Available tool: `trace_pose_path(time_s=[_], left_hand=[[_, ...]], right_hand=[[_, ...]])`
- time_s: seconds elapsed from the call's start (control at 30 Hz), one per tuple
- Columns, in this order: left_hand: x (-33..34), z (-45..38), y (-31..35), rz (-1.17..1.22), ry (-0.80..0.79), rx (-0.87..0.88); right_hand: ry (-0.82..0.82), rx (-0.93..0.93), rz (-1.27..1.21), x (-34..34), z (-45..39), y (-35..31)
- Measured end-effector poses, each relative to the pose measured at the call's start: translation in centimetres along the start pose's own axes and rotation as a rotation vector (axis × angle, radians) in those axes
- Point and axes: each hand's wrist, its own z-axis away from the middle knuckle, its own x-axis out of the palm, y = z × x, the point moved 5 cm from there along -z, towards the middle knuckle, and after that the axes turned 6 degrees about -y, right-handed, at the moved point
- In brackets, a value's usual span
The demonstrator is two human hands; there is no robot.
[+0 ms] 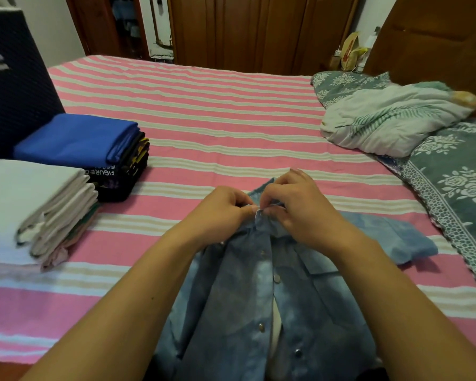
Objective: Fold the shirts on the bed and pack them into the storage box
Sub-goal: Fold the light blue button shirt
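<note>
I have both hands at the collar of the washed-out blue denim snap-front shirt, which lies front-up on the pink-and-cream striped bed. Its long axis runs straight away from me, with the collar at the far end and the hem near my body. My left hand pinches the left edge of the placket just under the collar, and my right hand pinches the opposite edge, fingertips meeting over the top metal snap. The lower placket gapes open. I judge the next move is pressing that top snap together, then working toward me down the row. One sleeve lies out to the right. Two stacks of folded shirts sit well apart on my left.
</note>
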Motion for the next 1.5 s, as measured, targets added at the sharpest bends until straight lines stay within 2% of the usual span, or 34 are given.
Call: trace_pose_path(time_s=[0.27,0.33,0.4,0.43,0.5,0.57,0.6,0.63,0.7,0.77,0.83,0.9,1.0,1.13,1.17,1.23,1.3,1.33,1.43,1.5], left_hand=[[-0.1,-0.4,-0.9,0.101,0.008,-0.116],[0.1,-0.3,-0.4,0.174,0.030,-0.108],[0.1,-0.4,0.0,0.099,0.053,-0.067],[-0.3,-0.7,-0.3,-0.018,0.083,-0.048],[-1.9,-1.3,-1.3,-0.267,0.231,-0.021],[-3.7,-1.3,-2.1,-0.322,0.457,-0.017],[-4.2,-0.7,-1.9,-0.322,0.564,-0.028],[-4.4,-0.1,-1.5,-0.336,0.651,-0.021],[-3.6,1.2,-0.7,-0.392,0.662,0.026],[-1.4,2.4,-0.4,-0.485,0.478,0.021],[0.9,3.1,-2.3,-0.661,0.243,-0.103],[2.0,3.4,-5.3,-0.764,0.076,-0.220],[2.0,2.5,-8.0,-0.621,0.006,-0.197],[1.2,2.2,-9.1,-0.681,0.030,-0.252],[1.2,2.6,-8.7,-0.703,0.069,-0.251],[1.0,3.5,-6.8,-0.738,0.244,-0.186],[1.1,4.6,-4.7,-0.763,0.410,-0.107],[1.4,5.0,-3.9,-0.742,0.425,-0.110],[3.2,5.0,-4.5,-0.707,0.257,-0.250],[4.0,4.8,-5.5,-0.739,0.216,-0.331]], right_hand=[[0.057,-0.033,0.052,0.8,-1.0,-1.4],[0.057,-0.037,0.059,1.0,-1.4,-0.9],[0.070,-0.004,-0.009,1.1,-1.4,0.2],[0.119,0.026,-0.050,0.8,-1.2,0.9],[0.340,0.104,-0.045,-0.4,-0.6,2.1],[0.577,0.206,-0.027,-2.1,0.7,2.7],[0.626,0.249,-0.045,-2.4,1.4,2.7],[0.595,0.277,-0.081,-2.2,1.9,2.6],[0.312,0.320,-0.171,0.2,2.4,2.1],[0.038,0.361,-0.142,3.5,3.2,1.3],[-0.127,0.419,-0.076,6.6,4.1,1.1],[-0.229,0.515,-0.123,8.5,4.5,1.1],[-0.286,0.504,-0.142,10.0,3.9,0.7],[-0.197,0.350,0.068,8.9,3.4,0.0],[-0.148,0.312,0.132,8.0,3.5,0.0],[-0.049,0.291,0.190,5.3,4.0,0.3],[0.002,0.277,0.163,3.1,4.5,0.2],[0.004,0.262,0.126,2.4,4.7,-0.1],[-0.108,0.285,0.009,3.9,5.6,-1.1],[-0.233,0.335,0.018,6.7,6.3,-1.6]])
